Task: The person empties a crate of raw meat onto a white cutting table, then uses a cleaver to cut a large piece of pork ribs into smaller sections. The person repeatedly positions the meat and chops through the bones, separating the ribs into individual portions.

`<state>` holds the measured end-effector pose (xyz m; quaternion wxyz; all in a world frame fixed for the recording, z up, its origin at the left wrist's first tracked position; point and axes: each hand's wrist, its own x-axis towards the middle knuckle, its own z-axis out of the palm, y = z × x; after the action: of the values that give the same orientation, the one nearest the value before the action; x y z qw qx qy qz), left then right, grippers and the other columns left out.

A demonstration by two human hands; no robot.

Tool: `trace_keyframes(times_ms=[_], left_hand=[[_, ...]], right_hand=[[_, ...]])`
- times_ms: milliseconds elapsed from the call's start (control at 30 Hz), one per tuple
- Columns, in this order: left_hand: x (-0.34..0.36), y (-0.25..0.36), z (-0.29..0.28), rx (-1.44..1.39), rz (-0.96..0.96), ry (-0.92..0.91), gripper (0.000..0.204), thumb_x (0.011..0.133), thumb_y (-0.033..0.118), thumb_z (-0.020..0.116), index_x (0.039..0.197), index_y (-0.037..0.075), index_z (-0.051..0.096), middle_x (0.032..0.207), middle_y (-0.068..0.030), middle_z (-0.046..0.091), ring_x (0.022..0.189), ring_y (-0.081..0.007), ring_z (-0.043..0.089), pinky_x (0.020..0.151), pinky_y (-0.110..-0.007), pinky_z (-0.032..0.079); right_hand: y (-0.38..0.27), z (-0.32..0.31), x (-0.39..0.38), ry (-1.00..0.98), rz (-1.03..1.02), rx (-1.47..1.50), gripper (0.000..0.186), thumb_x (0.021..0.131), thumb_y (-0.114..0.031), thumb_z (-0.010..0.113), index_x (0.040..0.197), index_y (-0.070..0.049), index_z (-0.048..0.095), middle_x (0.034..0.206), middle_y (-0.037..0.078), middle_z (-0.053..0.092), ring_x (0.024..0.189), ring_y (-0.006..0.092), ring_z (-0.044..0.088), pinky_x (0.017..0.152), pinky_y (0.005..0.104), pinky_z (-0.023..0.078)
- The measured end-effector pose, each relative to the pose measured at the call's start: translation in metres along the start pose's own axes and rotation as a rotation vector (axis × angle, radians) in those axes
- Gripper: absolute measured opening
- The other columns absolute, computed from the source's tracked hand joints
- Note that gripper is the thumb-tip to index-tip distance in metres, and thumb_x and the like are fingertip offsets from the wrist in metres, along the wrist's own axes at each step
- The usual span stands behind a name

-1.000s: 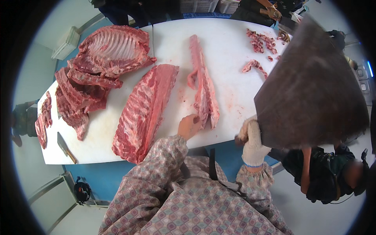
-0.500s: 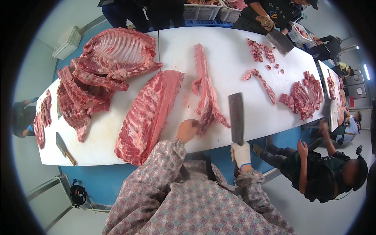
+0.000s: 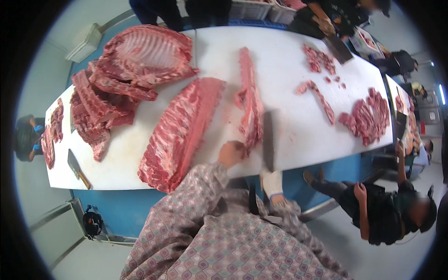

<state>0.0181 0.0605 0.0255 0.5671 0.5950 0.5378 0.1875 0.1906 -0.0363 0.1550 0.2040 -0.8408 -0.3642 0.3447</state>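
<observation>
A long, narrow strip of raw meat (image 3: 251,88) lies lengthwise in front of me on the white table. My bare left hand (image 3: 232,154) is closed on its near end, fingers curled against the meat. In a white glove, my right hand (image 3: 271,183) grips a cleaver (image 3: 269,140), whose broad dark blade points away from me and is blurred by motion. The blade lies along the right side of the strip's near part; whether it touches the meat I cannot tell. Left of the strip rests a large slab of meat (image 3: 179,135).
Rib sections (image 3: 144,53) are piled at the far left, with another cleaver (image 3: 77,169) near the table's left front edge. Right are a bony strip (image 3: 319,100), cut meat (image 3: 368,116) and small chunks (image 3: 317,59). A co-worker (image 3: 326,21) holds a cleaver across; another person (image 3: 387,205) stands right.
My right hand has brought the cleaver leftward, from apart to right alongside the strip. My left hand stays at the strip's near end. The whole view has shifted slightly.
</observation>
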Motion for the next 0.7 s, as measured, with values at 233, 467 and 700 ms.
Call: trace_keyframes(times_ms=[233,467,700], left_hand=[[0.006,0.001,-0.014,-0.101,-0.028,-0.06,0.027,0.1,0.024,0.068,0.102,0.0,0.082,0.082,-0.0113,0.082,0.073,-0.0214,0.08,0.075,-0.037,0.062],[-0.004,0.001,-0.011,-0.234,-0.086,-0.063,0.027,0.102,0.018,0.072,0.11,-0.007,0.077,0.091,-0.014,0.083,0.078,-0.0209,0.083,0.077,-0.033,0.064],[-0.009,-0.013,-0.01,-0.124,0.066,0.028,0.026,0.1,0.014,0.069,0.106,-0.01,0.075,0.093,-0.0207,0.082,0.08,-0.027,0.081,0.078,-0.04,0.062]], right_hand=[[0.041,-0.027,0.004,0.082,-0.117,0.372,0.033,0.097,-0.015,0.074,0.126,0.0,0.069,0.089,0.012,0.073,0.079,0.0238,0.071,0.073,0.0385,0.056],[-0.151,-0.162,0.038,0.275,-0.811,0.837,0.023,0.11,-0.025,0.066,0.1,-0.004,0.066,0.079,0.004,0.062,0.062,0.0159,0.055,0.058,0.0342,0.044],[0.004,0.039,0.029,-0.19,0.252,0.357,0.065,0.098,-0.016,0.071,0.158,0.001,0.051,0.073,0.01,0.067,0.052,0.0198,0.063,0.047,0.0378,0.05]])
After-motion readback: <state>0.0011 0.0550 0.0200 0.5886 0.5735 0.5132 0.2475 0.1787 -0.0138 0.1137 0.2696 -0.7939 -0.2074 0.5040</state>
